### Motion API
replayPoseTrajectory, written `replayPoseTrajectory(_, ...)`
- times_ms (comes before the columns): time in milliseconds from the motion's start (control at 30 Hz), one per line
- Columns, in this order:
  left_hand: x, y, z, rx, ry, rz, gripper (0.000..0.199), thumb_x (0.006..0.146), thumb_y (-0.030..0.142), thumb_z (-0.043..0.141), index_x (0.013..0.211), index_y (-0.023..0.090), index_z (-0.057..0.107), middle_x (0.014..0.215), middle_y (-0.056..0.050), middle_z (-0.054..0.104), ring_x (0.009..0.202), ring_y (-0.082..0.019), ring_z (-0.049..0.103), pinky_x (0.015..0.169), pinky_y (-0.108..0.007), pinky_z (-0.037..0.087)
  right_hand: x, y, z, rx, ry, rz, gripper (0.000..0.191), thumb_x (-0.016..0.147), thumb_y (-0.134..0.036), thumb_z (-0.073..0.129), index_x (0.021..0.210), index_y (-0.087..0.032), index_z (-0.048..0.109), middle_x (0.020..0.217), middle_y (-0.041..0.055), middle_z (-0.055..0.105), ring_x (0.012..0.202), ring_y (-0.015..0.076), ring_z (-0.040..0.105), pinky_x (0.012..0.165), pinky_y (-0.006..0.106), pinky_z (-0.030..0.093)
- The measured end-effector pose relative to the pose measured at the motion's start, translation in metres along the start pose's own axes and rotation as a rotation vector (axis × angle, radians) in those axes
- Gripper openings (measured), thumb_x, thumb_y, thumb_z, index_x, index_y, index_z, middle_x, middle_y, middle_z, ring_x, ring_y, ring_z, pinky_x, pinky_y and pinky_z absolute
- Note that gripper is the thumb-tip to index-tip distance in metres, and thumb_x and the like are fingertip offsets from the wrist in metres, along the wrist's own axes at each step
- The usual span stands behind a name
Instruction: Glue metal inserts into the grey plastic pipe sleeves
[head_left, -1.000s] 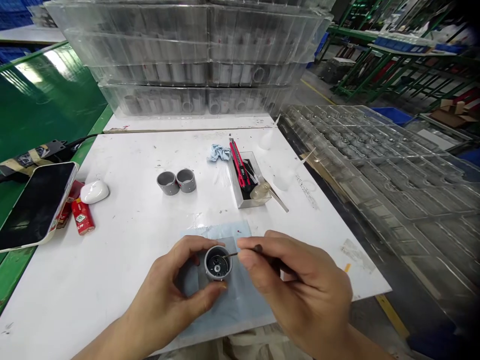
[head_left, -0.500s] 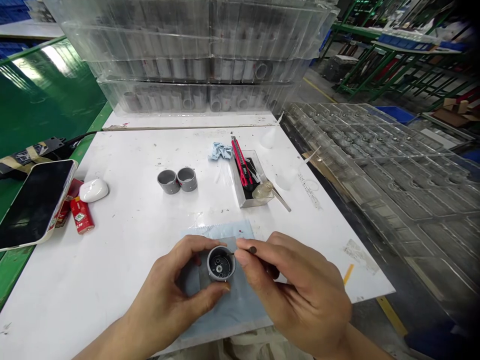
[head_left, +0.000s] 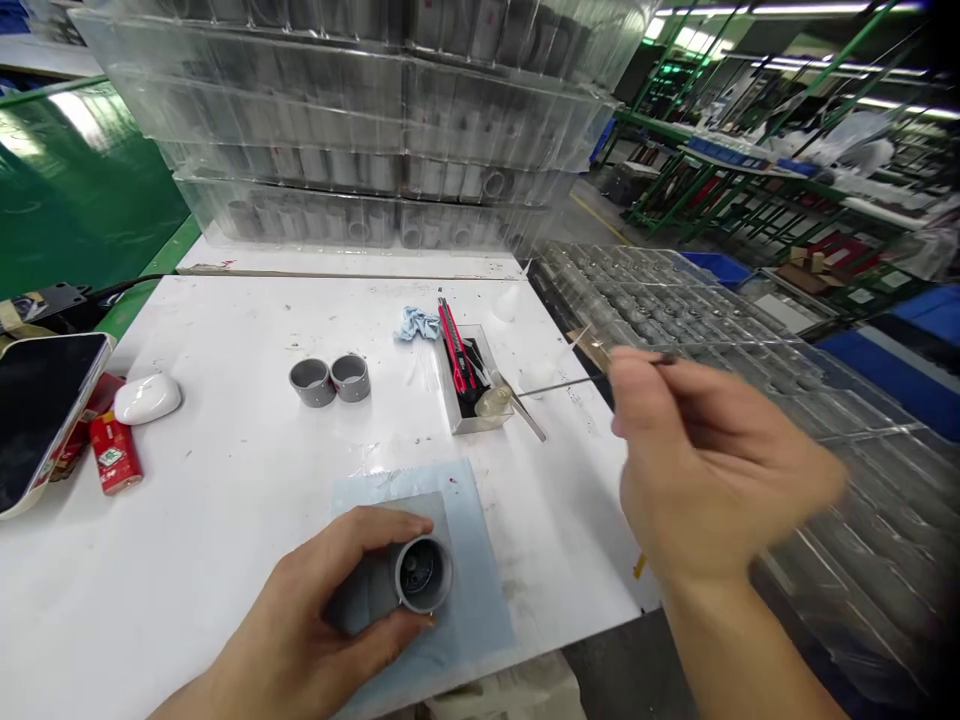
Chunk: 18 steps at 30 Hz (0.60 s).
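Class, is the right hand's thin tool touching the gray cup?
Apart. The head view shows blue sheet and white table between the thin tool and the gray cup.

Grey cup, lower centre: smooth, matt plastic look. Thin rod, right of centre: metal look. Blue sheet: matt, paper or cloth, can't tell. Tabletop: smooth, slight sheen. Stacked trays, top: clear shiny plastic.

Nothing can be read (the pale mark on the red object is too small).
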<state>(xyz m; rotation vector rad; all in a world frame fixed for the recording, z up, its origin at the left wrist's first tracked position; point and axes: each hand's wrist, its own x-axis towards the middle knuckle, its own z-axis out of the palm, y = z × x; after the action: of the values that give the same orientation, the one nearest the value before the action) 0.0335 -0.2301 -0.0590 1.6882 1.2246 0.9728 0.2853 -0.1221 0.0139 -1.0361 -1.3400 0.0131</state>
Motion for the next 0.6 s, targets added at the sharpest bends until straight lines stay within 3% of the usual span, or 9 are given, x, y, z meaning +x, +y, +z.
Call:
replayPoseTrajectory(167, 0.001, -0.001, 0.001, 0.03, -0.057, 0.215, 0.051, 0.099, 0.014, 0.073, 0.14, 0.04, 0.06, 0.133, 0.003, 0.079, 0.122, -0.017, 0.076, 0.106, -0.023, 0.06, 0.005, 0.018, 0.017, -0.055, -0.158, 0.018, 0.008, 0.096, -0.03, 0.082, 0.096, -0.024, 0.086, 0.075, -0.0014, 0.079, 0.061, 0.0142, 0.067, 0.06, 0.03, 0.053)
replayPoseTrajectory(300, 0.003, -0.002, 0.001, 0.036, -0.082, 0.237, 0.053, 0.098, 0.009, 0.071, 0.141, 0.037, 0.058, 0.133, 0.001, 0.077, 0.124, -0.015, 0.074, 0.108, -0.021, 0.057, -0.003, 0.025, 0.021, -0.123, -0.494, 0.092, 0.015, 0.097, -0.032, 0.079, 0.092, -0.02, 0.087, 0.069, -0.0019, 0.076, 0.058, 0.0131, 0.064, 0.059, 0.028, 0.05)
replayPoseTrajectory(367, 0.002, -0.003, 0.001, 0.017, -0.074, 0.238, 0.051, 0.099, 0.01, 0.071, 0.142, 0.036, 0.058, 0.133, 0.001, 0.077, 0.125, -0.015, 0.073, 0.108, -0.021, 0.057, -0.002, 0.027, 0.024, -0.137, -0.595, 0.113, 0.017, 0.097, -0.032, 0.078, 0.09, -0.019, 0.087, 0.063, -0.0034, 0.071, 0.054, 0.0119, 0.06, 0.057, 0.027, 0.047)
replayPoseTrajectory(433, 0.002, -0.004, 0.002, 0.003, -0.072, 0.223, 0.051, 0.1, 0.011, 0.072, 0.142, 0.036, 0.058, 0.134, 0.001, 0.076, 0.125, -0.015, 0.073, 0.108, -0.021, 0.056, 0.003, 0.026, 0.025, -0.135, -0.562, 0.123, 0.017, 0.097, -0.032, 0.078, 0.09, -0.02, 0.087, 0.06, -0.0039, 0.068, 0.053, 0.0121, 0.057, 0.055, 0.028, 0.045)
replayPoseTrajectory(500, 0.002, -0.003, 0.001, -0.006, -0.074, 0.204, 0.051, 0.099, 0.011, 0.073, 0.141, 0.037, 0.059, 0.133, 0.002, 0.076, 0.124, -0.014, 0.073, 0.108, -0.021, 0.056, 0.01, 0.02, 0.02, -0.121, -0.421, 0.098, 0.014, 0.097, -0.034, 0.081, 0.09, -0.023, 0.086, 0.063, -0.0031, 0.068, 0.056, 0.0134, 0.059, 0.056, 0.029, 0.047)
replayPoseTrajectory(567, 0.002, -0.002, 0.0, -0.007, -0.08, 0.198, 0.052, 0.099, 0.011, 0.074, 0.141, 0.037, 0.059, 0.132, 0.002, 0.076, 0.123, -0.014, 0.073, 0.107, -0.02, 0.056, 0.012, 0.008, 0.008, -0.102, -0.278, 0.041, 0.008, 0.098, -0.034, 0.081, 0.096, -0.027, 0.086, 0.073, -0.0003, 0.073, 0.063, 0.0169, 0.065, 0.061, 0.032, 0.051)
replayPoseTrajectory(600, 0.002, -0.001, -0.001, -0.009, -0.081, 0.201, 0.052, 0.099, 0.011, 0.075, 0.141, 0.037, 0.059, 0.131, 0.002, 0.077, 0.122, -0.014, 0.073, 0.107, -0.02, 0.056, 0.01, 0.0, -0.002, -0.087, -0.291, 0.018, 0.008, 0.1, -0.033, 0.079, 0.104, -0.03, 0.085, 0.08, 0.0016, 0.076, 0.07, 0.0196, 0.069, 0.064, 0.034, 0.054)
